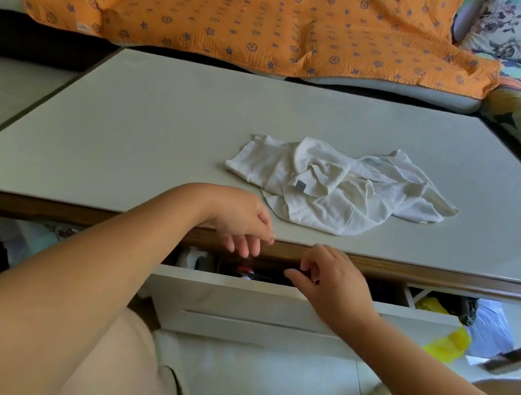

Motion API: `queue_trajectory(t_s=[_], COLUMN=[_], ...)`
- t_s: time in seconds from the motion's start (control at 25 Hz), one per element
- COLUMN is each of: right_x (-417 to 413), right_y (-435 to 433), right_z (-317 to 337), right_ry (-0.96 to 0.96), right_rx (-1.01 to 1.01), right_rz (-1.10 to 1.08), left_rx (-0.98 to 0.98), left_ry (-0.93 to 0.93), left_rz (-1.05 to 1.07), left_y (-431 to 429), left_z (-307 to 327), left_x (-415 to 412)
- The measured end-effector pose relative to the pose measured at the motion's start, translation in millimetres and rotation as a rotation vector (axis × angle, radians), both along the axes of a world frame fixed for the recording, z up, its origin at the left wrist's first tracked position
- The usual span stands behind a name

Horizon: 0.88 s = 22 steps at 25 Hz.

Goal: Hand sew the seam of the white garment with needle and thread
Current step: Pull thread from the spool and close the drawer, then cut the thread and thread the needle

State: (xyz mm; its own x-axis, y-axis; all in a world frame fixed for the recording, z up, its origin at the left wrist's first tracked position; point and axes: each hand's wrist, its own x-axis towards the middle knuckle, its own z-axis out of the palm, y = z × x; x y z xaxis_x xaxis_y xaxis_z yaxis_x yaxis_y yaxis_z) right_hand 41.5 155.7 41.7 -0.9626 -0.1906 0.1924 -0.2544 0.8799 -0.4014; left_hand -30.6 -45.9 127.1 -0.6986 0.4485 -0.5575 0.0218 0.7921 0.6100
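Tabletop [159, 130], white garment [340, 190] unsewn — you're seemingly hunting supplies in the drawer [267, 306].
Left hand [240, 225] loose, empty; right hand [331, 283] curled, contents unclear — next, find the needle.

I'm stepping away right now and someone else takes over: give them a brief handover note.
Left hand: open, loose fingers hanging over the front edge of the table, holding nothing.
Right hand: over the part-open drawer, fingers curled; whether it pinches anything is unclear.
White garment: crumpled on the table, untouched.
No needle or thread in view.
Done: drawer open.
Left: find needle and thread, sew the seam.
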Motion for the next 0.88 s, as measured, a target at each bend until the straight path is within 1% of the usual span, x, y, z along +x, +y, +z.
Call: queue_trajectory(t_s=[0.08, 0.24, 0.36, 0.44, 0.52, 0.64, 0.76, 0.88], right_x=[-22, -76, -115, -139, -157, -192, -223, -239], right_y=[14, 58, 98, 125, 141, 142, 133, 133], right_z=[24, 66, 82, 82, 75, 61, 44, 31], right_ry=[0.024, 0.03, 0.057, 0.074, 0.067, 0.049, 0.024, -0.092], right_rx=[-0.055, -0.129, -0.174, -0.208, -0.187, -0.103, 0.015, 0.081], right_rz=[-0.087, -0.239, -0.394, -0.486, -0.514, -0.448, -0.358, -0.311], left_rx=[0.053, 0.221, 0.214, 0.189, 0.165, 0.141, 0.167, 0.219], left_ry=[0.147, 0.462, 0.664, 0.755, 0.818, 0.867, 0.831, 0.762], left_rz=[0.039, 0.176, 0.249, 0.256, 0.208, 0.12, 0.117, 0.181], left_y=[10, 45, 77, 98, 116, 142, 157, 164], left_z=[6, 5, 2, -2, -6, -11, -19, -25], left_x=[-15, -56, -91, -114, -129, -148, -164, -177])
